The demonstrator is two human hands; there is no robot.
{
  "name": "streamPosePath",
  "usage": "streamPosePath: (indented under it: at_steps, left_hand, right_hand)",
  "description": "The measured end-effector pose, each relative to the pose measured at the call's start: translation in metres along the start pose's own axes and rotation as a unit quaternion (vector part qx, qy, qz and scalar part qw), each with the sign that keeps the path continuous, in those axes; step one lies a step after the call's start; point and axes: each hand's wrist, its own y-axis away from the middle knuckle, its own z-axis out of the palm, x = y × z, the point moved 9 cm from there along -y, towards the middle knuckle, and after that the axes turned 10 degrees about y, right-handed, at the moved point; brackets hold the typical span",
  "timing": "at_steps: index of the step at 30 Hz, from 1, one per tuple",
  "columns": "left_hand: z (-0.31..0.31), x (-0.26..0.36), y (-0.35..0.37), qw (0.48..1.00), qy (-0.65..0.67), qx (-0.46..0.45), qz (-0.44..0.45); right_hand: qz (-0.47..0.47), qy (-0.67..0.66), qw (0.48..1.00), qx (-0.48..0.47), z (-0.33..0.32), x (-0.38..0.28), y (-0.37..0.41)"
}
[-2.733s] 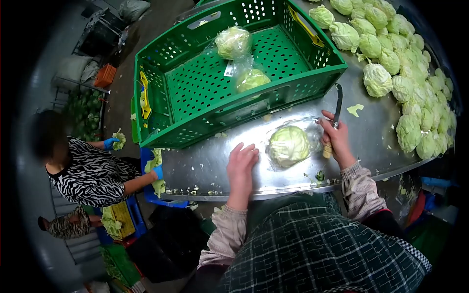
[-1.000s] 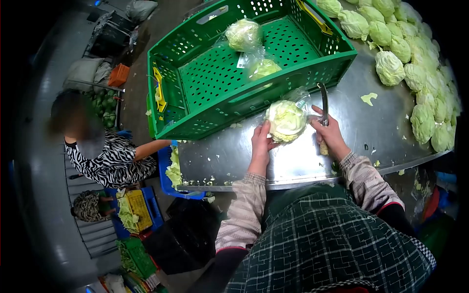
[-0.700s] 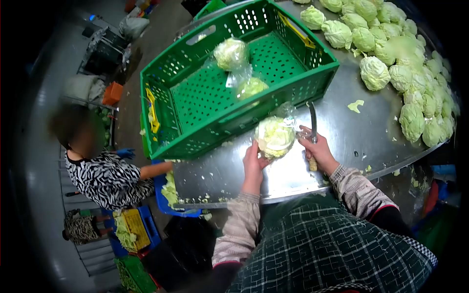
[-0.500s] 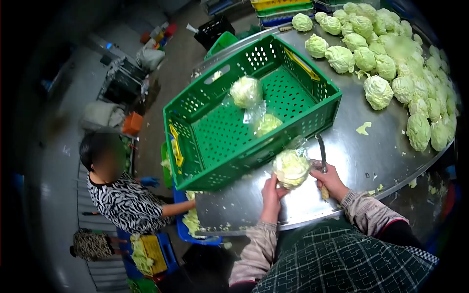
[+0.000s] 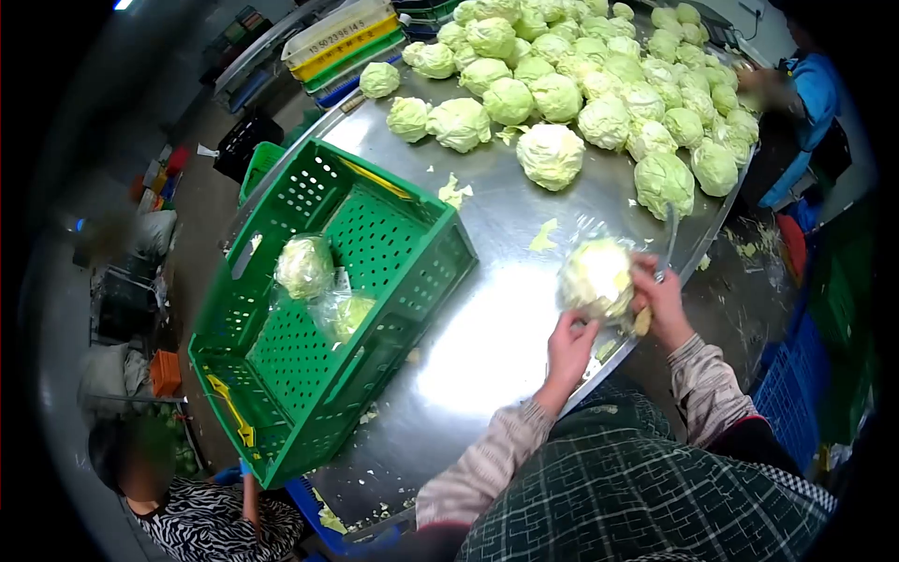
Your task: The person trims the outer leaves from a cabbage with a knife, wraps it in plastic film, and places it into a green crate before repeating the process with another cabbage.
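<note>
A pale cabbage (image 5: 596, 276) in clear plastic is held between my two hands above the steel table's near edge. My left hand (image 5: 570, 351) grips its lower left side, fingers closed on it. My right hand (image 5: 661, 298) is at its right side, closed round a knife (image 5: 643, 321) with a wooden handle; the curved blade points up and away. Some fingertips of the right hand are hidden by the cabbage and plastic. Left of my hands, a green crate (image 5: 375, 351) holds two bagged cabbages (image 5: 304, 267).
Many loose cabbages (image 5: 604, 122) are heaped across the far side of the table (image 5: 468, 328). Leaf scraps lie on the steel. A co-worker in blue (image 5: 813, 94) stands at the far right, another in a patterned top (image 5: 215, 515) at the lower left. Stacked crates (image 5: 342, 47) stand behind.
The view has turned to the right, so the crate appears farther left and the cabbage heap nearer the middle. Both hands and the held cabbage have shifted right; the co-worker in blue has come into view.
</note>
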Motion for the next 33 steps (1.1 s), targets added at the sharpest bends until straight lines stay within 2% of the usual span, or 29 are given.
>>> streamPosePath:
  at_steps: [1,2,4,6,7,10,12,13,14,15,18,21,22,23,24,26,27,28,30,31,32,33]
  left_hand:
    - [0.019,-0.005,-0.012,0.998,-0.053,-0.04,-0.008]
    - [0.039,0.008,-0.019,0.986,-0.141,-0.073,0.053]
    - [0.068,0.007,-0.022,0.898,-0.363,-0.128,0.215]
    - [0.077,-0.006,-0.015,0.801,-0.473,-0.185,0.317]
    - [0.071,-0.011,-0.009,0.773,-0.496,-0.179,0.353]
    - [0.012,-0.011,0.022,0.734,-0.546,-0.168,0.368]
    - [-0.058,-0.01,0.059,0.721,-0.606,-0.134,0.308]
    - [-0.104,-0.016,0.078,0.736,-0.628,-0.12,0.221]
    - [-0.129,0.023,0.108,0.696,-0.655,-0.063,0.288]
    - [-0.157,0.051,0.126,0.695,-0.675,-0.042,0.245]
    - [-0.177,0.095,0.123,0.709,-0.636,0.104,0.287]
    - [-0.106,0.088,0.025,0.761,-0.517,0.054,0.388]
    - [-0.078,0.08,-0.017,0.772,-0.482,0.04,0.412]
    - [-0.044,0.076,-0.058,0.779,-0.496,0.004,0.383]
    - [-0.018,0.065,-0.091,0.753,-0.54,-0.002,0.375]
    - [0.001,0.035,-0.129,0.75,-0.593,-0.033,0.29]
    - [0.001,0.029,-0.125,0.737,-0.614,-0.03,0.283]
    - [-0.007,0.022,-0.116,0.721,-0.637,-0.028,0.27]
    - [-0.043,0.031,-0.058,0.737,-0.637,-0.043,0.221]
    - [-0.074,0.036,-0.02,0.792,-0.583,-0.037,0.176]
    - [-0.102,0.038,0.024,0.783,-0.591,-0.019,0.19]
    - [-0.134,0.042,0.062,0.805,-0.57,-0.001,0.163]
  right_hand:
    - [-0.019,0.016,0.999,0.02,-0.02,-0.005,-0.011]
    - [-0.037,0.033,0.998,0.038,-0.041,-0.007,-0.02]
    - [-0.038,0.094,0.991,0.089,-0.075,-0.007,-0.027]
    - [-0.059,0.1,0.981,0.156,-0.093,-0.013,-0.017]
    - [-0.067,0.146,0.963,0.215,-0.101,-0.021,-0.007]
    - [-0.139,0.249,0.938,0.196,-0.088,-0.046,0.021]
    - [-0.142,0.267,0.943,0.141,-0.067,-0.052,0.04]
    - [-0.128,0.264,0.95,0.11,-0.062,-0.043,0.041]
    - [-0.115,0.26,0.955,0.082,-0.057,-0.034,0.043]
    - [-0.089,0.255,0.961,0.062,-0.045,-0.028,0.049]
    - [-0.083,0.211,0.974,-0.003,-0.009,-0.001,0.062]
    - [-0.034,0.246,0.966,-0.074,0.031,0.012,0.077]
    - [-0.065,0.246,0.962,-0.102,0.043,0.009,0.083]
    - [-0.068,0.268,0.954,-0.117,0.049,0.006,0.091]
    - [-0.086,0.27,0.951,-0.126,0.05,0.01,0.097]
    - [-0.083,0.288,0.944,-0.135,0.042,0.014,0.104]
    - [-0.024,0.291,0.946,-0.136,0.037,0.014,0.108]
    - [-0.076,0.305,0.941,-0.128,0.034,0.009,0.107]
    - [0.012,0.265,0.958,-0.107,0.019,0.017,0.108]
    - [0.036,0.247,0.963,-0.105,0.016,0.02,0.108]
    - [0.058,0.225,0.968,-0.098,0.014,0.023,0.105]
    - [0.052,0.222,0.968,-0.101,0.015,0.023,0.103]
